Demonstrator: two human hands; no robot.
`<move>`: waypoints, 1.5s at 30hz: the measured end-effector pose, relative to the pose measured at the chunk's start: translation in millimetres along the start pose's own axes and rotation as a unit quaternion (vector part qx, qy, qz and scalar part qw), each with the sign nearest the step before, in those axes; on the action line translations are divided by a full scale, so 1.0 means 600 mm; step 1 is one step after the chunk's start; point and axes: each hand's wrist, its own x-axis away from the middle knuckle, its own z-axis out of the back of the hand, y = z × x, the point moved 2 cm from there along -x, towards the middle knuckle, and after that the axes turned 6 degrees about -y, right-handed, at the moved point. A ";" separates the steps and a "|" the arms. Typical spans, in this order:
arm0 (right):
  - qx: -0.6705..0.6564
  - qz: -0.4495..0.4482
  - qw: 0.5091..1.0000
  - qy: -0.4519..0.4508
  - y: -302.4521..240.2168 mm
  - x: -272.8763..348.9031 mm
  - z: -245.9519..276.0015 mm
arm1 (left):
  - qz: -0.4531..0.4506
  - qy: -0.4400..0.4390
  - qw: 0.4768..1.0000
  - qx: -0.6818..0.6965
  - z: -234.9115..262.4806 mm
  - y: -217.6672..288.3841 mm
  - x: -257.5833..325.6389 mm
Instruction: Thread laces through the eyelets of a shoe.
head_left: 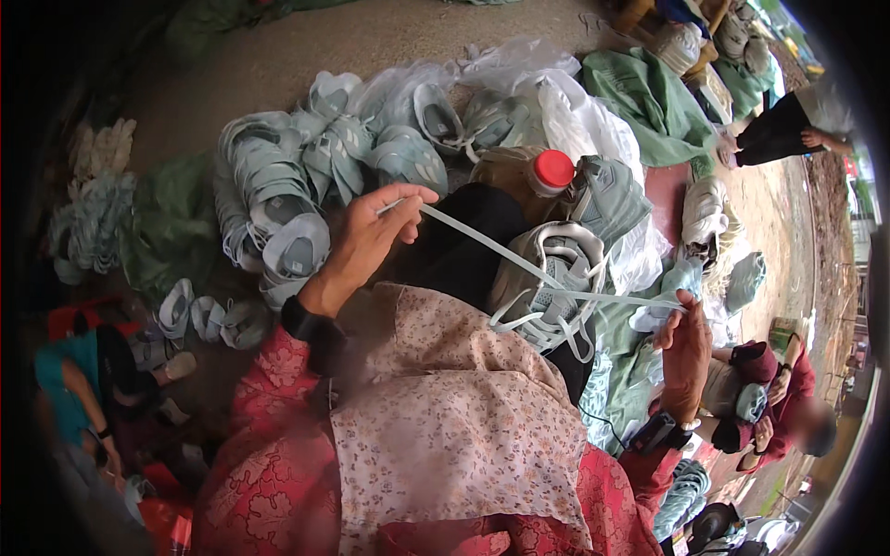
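A pale grey-green shoe (579, 269) rests on my lap, over my dark-clad leg. A flat pale shoelace (482, 239) runs out of its eyelets to both sides, and loops of it hang over the shoe's front. My left hand (375, 232) is closed, pinching one end of the lace up and to the left of the shoe. Off to the right, my right hand (687, 357) pinches the other end between its fingertips. Both lengths look stretched taut. Just beyond the shoe sits another grey-green shoe (607, 199).
Stacked pale shoe uppers (264, 176) lie ahead to the left, beside clear plastic bags (575, 116). A red-lidded jar (553, 172) stands beyond my lap. Green sacks (649, 107) lie farther off. People sit at the left (79, 389) and right (788, 398); another stands at the far right.
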 end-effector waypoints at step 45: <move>0.475 0.209 0.817 -0.253 0.038 -0.074 -0.157 | -0.214 -0.530 0.820 -0.028 -0.316 0.245 -0.080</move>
